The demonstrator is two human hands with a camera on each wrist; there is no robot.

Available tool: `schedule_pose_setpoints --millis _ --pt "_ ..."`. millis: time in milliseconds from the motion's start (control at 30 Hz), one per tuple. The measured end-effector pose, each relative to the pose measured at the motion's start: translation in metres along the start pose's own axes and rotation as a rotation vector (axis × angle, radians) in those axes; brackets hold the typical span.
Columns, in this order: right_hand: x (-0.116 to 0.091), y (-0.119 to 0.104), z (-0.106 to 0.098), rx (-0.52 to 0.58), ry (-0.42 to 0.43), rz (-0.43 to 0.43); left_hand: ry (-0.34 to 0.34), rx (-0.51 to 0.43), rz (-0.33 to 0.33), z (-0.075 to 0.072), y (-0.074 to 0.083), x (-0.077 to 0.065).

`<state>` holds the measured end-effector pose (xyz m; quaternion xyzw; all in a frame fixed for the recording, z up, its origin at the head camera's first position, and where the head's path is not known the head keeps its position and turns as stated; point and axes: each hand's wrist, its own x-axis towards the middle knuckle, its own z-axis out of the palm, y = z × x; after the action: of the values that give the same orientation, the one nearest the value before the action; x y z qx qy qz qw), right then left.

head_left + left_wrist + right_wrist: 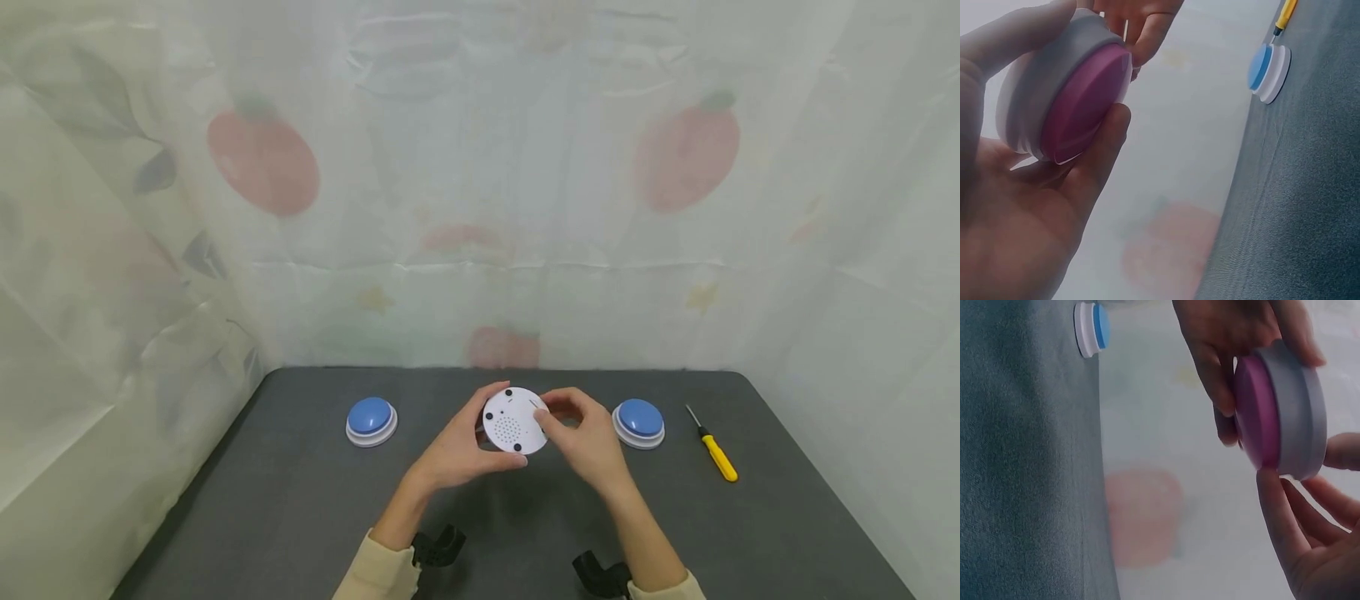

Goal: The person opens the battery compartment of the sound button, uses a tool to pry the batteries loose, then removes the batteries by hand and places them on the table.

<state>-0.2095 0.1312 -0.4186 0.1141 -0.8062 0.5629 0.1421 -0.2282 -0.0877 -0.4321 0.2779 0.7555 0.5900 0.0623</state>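
A round push button (513, 427) with a white base is held up between both hands, its underside turned to the head view. That underside shows dark round feet, a cluster of small holes and a slot. In the left wrist view its pink dome (1088, 103) faces the table side. My left hand (465, 446) grips the base by its left side, thumb along the lower rim. My right hand (588, 437) pinches the right edge, thumb on the underside and fingers behind; in the right wrist view its thumb (1344, 452) presses the base and a fingertip meets the pink dome.
A blue-topped button (370, 417) stands on the dark table (300, 517) to the left, another blue button (640, 419) to the right. Beyond that lies a screwdriver (718, 454) with a yellow handle. A pale printed curtain (480, 167) hangs behind the table.
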Motion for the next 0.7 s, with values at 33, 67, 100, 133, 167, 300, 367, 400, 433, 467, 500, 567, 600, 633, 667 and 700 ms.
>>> schedule_pose_setpoints --millis 33,67,100,133,167,300,367,400,433,467,500,567,600,633,667,700 --pt "-0.0002 -0.0007 0.0010 -0.005 0.011 -0.003 0.003 0.004 0.000 0.0005 -0.0003 0.0001" --pt "-0.0004 -0.0013 0.0018 -0.008 0.021 -0.004 0.006 0.005 0.001 0.0010 -0.0004 0.0003" --pt "-0.0007 -0.0020 0.0026 -0.012 0.030 -0.003 0.008 0.006 0.001 0.0015 -0.0004 0.0004" --pt "-0.0008 -0.0021 0.0034 -0.018 0.038 -0.003 0.009 0.008 0.001 0.0019 -0.0005 0.0005" --pt "-0.0009 -0.0024 0.0040 -0.024 0.046 -0.002 0.009 0.011 0.002 0.0024 -0.0007 0.0007" --pt "-0.0011 -0.0030 0.0062 -0.041 0.060 -0.003 0.006 0.014 0.005 0.0039 -0.0018 0.0014" --pt "-0.0013 -0.0030 0.0068 -0.045 0.062 -0.004 0.005 0.018 0.004 0.0049 -0.0017 0.0015" --pt "-0.0017 -0.0032 0.0071 -0.046 0.063 -0.005 0.005 0.021 0.004 0.0053 -0.0015 0.0014" --pt "-0.0023 -0.0037 0.0073 -0.047 0.063 -0.006 0.005 0.024 0.001 0.0058 -0.0011 0.0012" --pt "-0.0025 -0.0036 0.0077 -0.051 0.064 -0.005 0.006 0.031 -0.002 0.0063 -0.0006 0.0010" --pt "-0.0028 -0.0036 0.0080 -0.056 0.065 -0.004 0.008 0.038 -0.005 0.0068 -0.0003 0.0009" --pt "-0.0032 -0.0034 0.0087 -0.058 0.069 0.001 0.013 0.047 -0.004 0.0079 -0.0004 0.0013" --pt "-0.0033 -0.0032 0.0091 -0.060 0.071 0.003 0.015 0.053 -0.005 0.0084 -0.0003 0.0015" --pt "-0.0032 -0.0028 0.0095 -0.061 0.074 0.009 0.017 0.058 -0.005 0.0089 -0.0003 0.0016" --pt "-0.0031 -0.0025 0.0098 -0.063 0.077 0.016 0.019 0.064 -0.003 0.0093 -0.0009 0.0019" --pt "-0.0031 -0.0025 0.0100 -0.065 0.079 0.021 0.019 0.064 -0.002 0.0098 -0.0012 0.0023"
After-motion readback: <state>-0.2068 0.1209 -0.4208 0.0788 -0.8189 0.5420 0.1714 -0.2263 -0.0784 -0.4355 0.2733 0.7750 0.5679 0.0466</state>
